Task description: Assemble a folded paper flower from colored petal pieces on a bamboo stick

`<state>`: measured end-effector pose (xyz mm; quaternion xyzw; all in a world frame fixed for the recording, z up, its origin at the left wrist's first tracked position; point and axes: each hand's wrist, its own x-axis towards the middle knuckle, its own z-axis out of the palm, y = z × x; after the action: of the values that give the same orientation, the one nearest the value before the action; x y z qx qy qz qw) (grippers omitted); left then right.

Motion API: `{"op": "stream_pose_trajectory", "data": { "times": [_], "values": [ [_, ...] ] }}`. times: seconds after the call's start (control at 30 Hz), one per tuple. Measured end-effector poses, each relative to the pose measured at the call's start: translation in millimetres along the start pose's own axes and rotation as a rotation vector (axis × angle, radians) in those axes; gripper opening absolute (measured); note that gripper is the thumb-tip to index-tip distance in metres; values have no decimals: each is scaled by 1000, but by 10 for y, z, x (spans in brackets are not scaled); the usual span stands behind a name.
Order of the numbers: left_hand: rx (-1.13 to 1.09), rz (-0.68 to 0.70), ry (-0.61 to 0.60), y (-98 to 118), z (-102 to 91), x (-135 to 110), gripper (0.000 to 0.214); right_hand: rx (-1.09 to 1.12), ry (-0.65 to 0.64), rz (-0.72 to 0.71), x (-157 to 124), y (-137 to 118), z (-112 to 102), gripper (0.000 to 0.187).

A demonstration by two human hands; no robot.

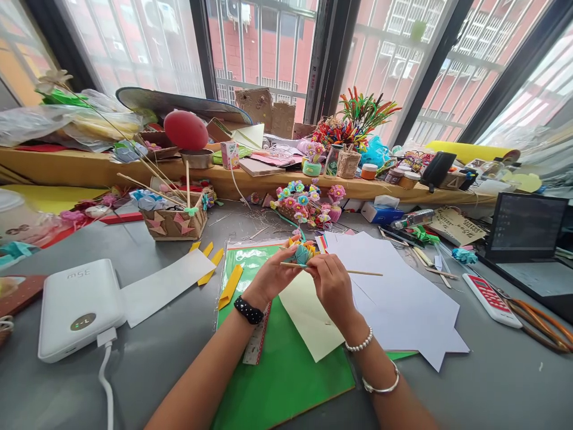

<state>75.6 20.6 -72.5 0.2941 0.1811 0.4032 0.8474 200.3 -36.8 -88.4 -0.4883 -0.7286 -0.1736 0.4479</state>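
Observation:
My left hand (274, 276) and my right hand (332, 284) meet over the green cutting mat (286, 370), both pinched on a small rolled paper flower (302, 252) in blue, yellow and orange. A thin wooden stick (362, 273) runs through the flower and pokes out to the right past my right hand. A pale yellow paper sheet (308, 316) lies on the mat just under my hands. Yellow paper strips (228, 286) lie to the left of the mat.
White paper sheets (398, 298) spread to the right. A white power bank (78, 307) with cable sits at the left. A cardboard basket (174, 222) of sticks, a paper flower bouquet (304, 203), a laptop (523, 233), a calculator (490, 300) and scissors (544, 325) surround the work area.

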Motion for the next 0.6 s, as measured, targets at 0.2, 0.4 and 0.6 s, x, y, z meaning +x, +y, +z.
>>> {"op": "stream_pose_trajectory", "data": {
  "times": [0.2,0.4,0.6],
  "values": [
    [2,18,11,-19,16,-1,26,26,21,45,3,15,2,14],
    [-13,9,16,-36,5,16,22,32,31,57,2,12,13,13],
    [-47,10,19,-16,-11,23,31,37,52,81,-12,0,21,9]
  ]
}}
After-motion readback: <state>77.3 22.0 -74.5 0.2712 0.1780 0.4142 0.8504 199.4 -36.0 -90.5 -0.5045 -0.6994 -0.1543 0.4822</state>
